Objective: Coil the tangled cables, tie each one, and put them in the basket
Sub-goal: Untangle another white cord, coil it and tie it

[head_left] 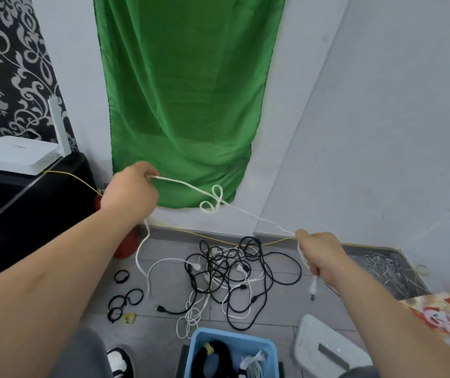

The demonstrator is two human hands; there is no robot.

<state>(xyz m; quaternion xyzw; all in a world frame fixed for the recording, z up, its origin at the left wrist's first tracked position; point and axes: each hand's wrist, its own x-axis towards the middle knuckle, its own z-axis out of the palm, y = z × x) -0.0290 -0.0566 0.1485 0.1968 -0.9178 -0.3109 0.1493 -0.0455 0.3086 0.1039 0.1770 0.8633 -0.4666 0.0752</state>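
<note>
At the bottom centre of the frame, nearest me, sits the blue basket. Inside it lie a coiled black cable bound with a yellow tie, on the left, and a bundled white cable on the right.

Just beyond the basket, on the grey floor in the middle of the frame, is the tangled pile of black and white leads, still knotted together. Left of it lie several black loop ties.

My right hand, at centre right, has its fingers curled round one end of a white cable; the plug hangs straight down below my fist. My left hand, higher and left of centre, is closed round the same cable, thumb and fingers pinched on it. The stretch between my hands runs taut on a slant from upper left down to lower right, with a loose knot of small loops at its middle. Below my left hand the rest drops to the floor.

Farthest off, a green cloth hangs on the wall.
</note>
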